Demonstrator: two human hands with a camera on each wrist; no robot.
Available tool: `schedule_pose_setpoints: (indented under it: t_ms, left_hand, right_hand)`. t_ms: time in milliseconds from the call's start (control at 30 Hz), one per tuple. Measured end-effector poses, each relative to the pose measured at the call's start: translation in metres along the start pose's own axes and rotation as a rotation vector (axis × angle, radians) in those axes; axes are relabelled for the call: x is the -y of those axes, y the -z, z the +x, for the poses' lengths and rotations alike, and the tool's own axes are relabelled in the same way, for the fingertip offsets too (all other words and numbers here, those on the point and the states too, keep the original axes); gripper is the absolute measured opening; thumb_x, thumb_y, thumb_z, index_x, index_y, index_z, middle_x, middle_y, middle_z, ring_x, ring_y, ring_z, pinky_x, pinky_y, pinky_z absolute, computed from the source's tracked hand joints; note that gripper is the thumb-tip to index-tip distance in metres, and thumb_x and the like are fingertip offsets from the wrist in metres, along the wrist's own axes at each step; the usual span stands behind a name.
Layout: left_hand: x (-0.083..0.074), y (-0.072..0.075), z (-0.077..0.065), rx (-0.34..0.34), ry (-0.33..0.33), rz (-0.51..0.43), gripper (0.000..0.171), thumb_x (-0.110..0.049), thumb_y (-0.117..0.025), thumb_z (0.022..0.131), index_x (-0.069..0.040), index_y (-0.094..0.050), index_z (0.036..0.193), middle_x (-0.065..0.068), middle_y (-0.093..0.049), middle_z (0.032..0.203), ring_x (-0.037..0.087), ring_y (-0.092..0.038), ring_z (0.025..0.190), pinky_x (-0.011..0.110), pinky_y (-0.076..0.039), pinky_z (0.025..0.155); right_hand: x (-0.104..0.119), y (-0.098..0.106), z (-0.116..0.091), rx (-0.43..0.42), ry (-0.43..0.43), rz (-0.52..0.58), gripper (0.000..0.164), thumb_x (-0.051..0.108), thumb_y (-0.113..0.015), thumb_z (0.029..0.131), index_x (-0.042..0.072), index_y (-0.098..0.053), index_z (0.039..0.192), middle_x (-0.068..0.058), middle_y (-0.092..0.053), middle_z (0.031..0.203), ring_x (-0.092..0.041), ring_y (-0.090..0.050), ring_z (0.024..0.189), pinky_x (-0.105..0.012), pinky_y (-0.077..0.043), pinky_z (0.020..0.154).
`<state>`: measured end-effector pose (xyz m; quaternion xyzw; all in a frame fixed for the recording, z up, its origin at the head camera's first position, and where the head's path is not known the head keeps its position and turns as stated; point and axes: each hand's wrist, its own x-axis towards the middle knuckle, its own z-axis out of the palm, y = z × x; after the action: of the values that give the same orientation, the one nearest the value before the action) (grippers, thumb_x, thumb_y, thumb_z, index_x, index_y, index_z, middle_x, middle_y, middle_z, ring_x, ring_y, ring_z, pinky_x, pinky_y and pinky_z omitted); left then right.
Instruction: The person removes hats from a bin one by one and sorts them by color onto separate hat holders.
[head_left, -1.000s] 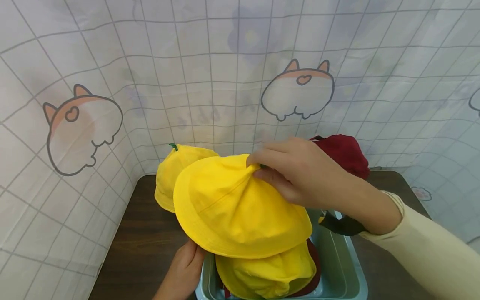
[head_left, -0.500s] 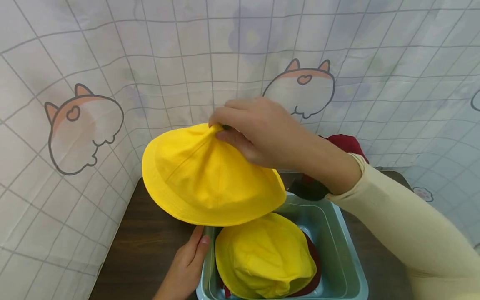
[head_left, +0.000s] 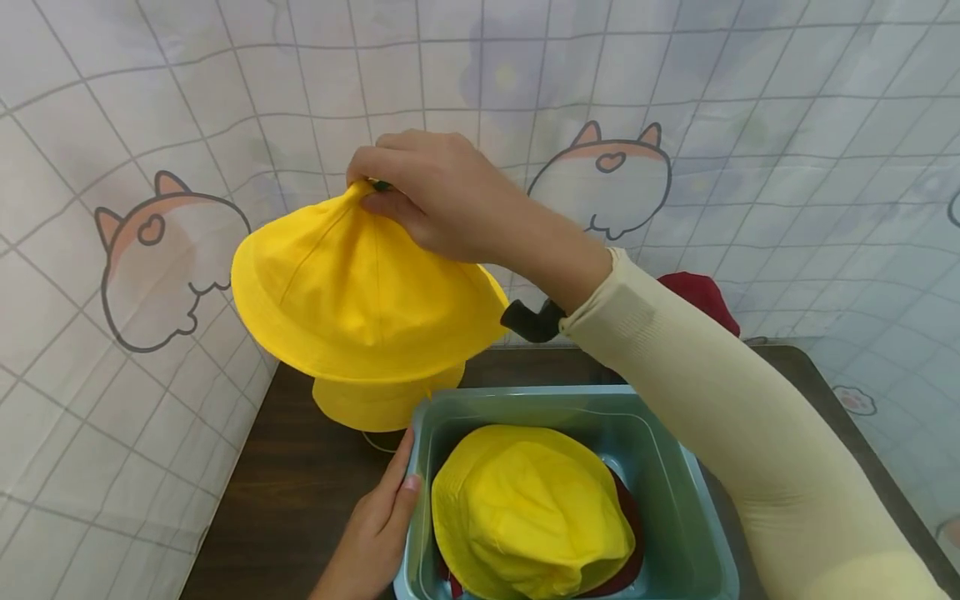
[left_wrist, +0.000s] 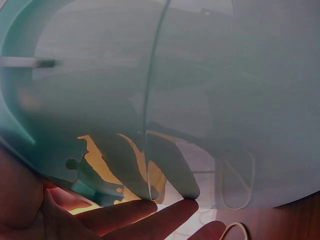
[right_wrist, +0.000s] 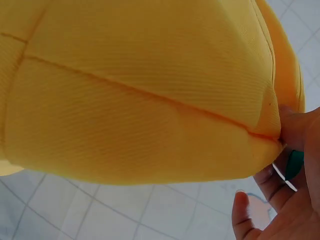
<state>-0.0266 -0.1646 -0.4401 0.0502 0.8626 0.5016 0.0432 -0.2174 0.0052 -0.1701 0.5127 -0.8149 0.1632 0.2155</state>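
Held hat, yellow, is pinched at the crown tip by the right hand; green tab is seen at the grip. It's suspended left of the tub, brim down, tilted. Second yellow hat is partly hidden below it, near the tub's back left corner; contact between the two can't be told. Left-hand grip not closed: tub's left wall is touched by the left hand, fingers extended. Crumpled yellow hat is contained in the tub, over a dark red item. Tub is supported by the dark surface.
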Motion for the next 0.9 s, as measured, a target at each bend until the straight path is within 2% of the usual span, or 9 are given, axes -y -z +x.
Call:
schedule_pose_setpoints:
  t_ms: [167, 400, 667, 900]
  left_hand:
    - [0.0, 0.0, 0.0, 0.0, 0.009, -0.008, 0.054, -0.034, -0.038, 0.112, -0.037, -0.019, 0.163, -0.006, -0.032, 0.165, 0.015, -0.042, 0.144, 0.034, -0.039, 0.116]
    - [0.003, -0.001, 0.001, -0.013, -0.01, 0.006, 0.054, -0.032, -0.038, 0.113, -0.034, -0.019, 0.164, -0.005, -0.032, 0.164, 0.015, -0.041, 0.144, 0.034, -0.038, 0.117]
    - [0.003, -0.001, 0.001, -0.013, -0.003, 0.004, 0.054, -0.032, -0.038, 0.113, -0.034, -0.019, 0.163, -0.004, -0.033, 0.164, 0.014, -0.04, 0.144, 0.035, -0.038, 0.117]
    - [0.001, -0.001, 0.001, -0.004, 0.009, -0.023, 0.054, -0.034, -0.037, 0.113, -0.036, -0.018, 0.163, -0.005, -0.031, 0.165, 0.013, -0.04, 0.145, 0.032, -0.038, 0.117]
  right_hand:
    - [-0.008, -0.016, 0.017, -0.001, -0.036, 0.005, 0.021, 0.025, -0.053, 0.107, 0.014, -0.067, 0.119, 0.002, -0.068, 0.107, -0.015, -0.057, 0.095, -0.028, -0.047, 0.087]
    - [-0.014, -0.044, 0.031, 0.086, -0.147, -0.002, 0.022, 0.028, -0.049, 0.109, 0.023, -0.066, 0.122, 0.006, -0.065, 0.108, -0.013, -0.057, 0.099, -0.029, -0.046, 0.085]
    - [-0.017, -0.082, 0.028, 0.165, -0.177, -0.038, 0.023, 0.033, -0.049, 0.108, 0.027, -0.064, 0.125, 0.009, -0.066, 0.113, -0.013, -0.059, 0.101, -0.034, -0.044, 0.081]
    - [-0.016, -0.102, 0.023, 0.203, -0.171, -0.08, 0.024, 0.035, -0.05, 0.108, 0.03, -0.064, 0.127, 0.01, -0.066, 0.114, -0.013, -0.058, 0.1, -0.033, -0.044, 0.081]
